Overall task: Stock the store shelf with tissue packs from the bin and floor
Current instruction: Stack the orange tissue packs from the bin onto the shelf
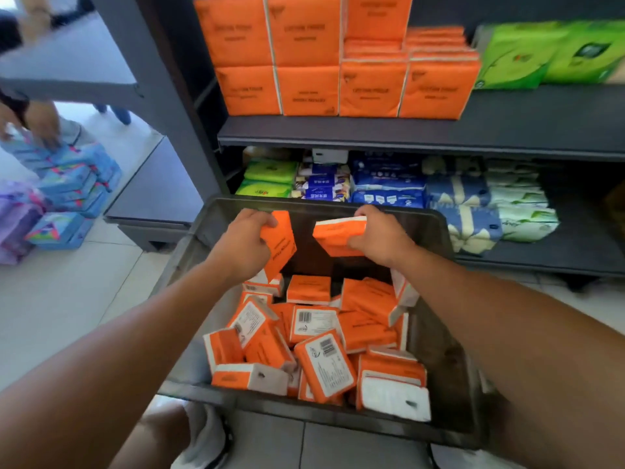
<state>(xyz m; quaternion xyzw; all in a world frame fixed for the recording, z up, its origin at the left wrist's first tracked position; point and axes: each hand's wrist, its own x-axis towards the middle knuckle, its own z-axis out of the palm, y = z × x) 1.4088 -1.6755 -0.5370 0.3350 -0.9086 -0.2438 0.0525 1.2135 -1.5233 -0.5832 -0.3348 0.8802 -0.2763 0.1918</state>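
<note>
Grips one orange pack (282, 247) in the left hand (247, 240) and a second pack (338, 236) in the right hand (380, 231), both raised over the heap (314, 346) in the bin (436, 326). Looks like mid-pickup; next calls for carrying both up to the shelf (507, 133), beside the orange stacks (338, 62)

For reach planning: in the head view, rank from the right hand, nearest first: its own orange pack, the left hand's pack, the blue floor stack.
1. Own orange pack, gripped in the right hand.
2. Left-hand pack, in the left hand, just to the left.
3. Blue floor stack, far left.
</note>
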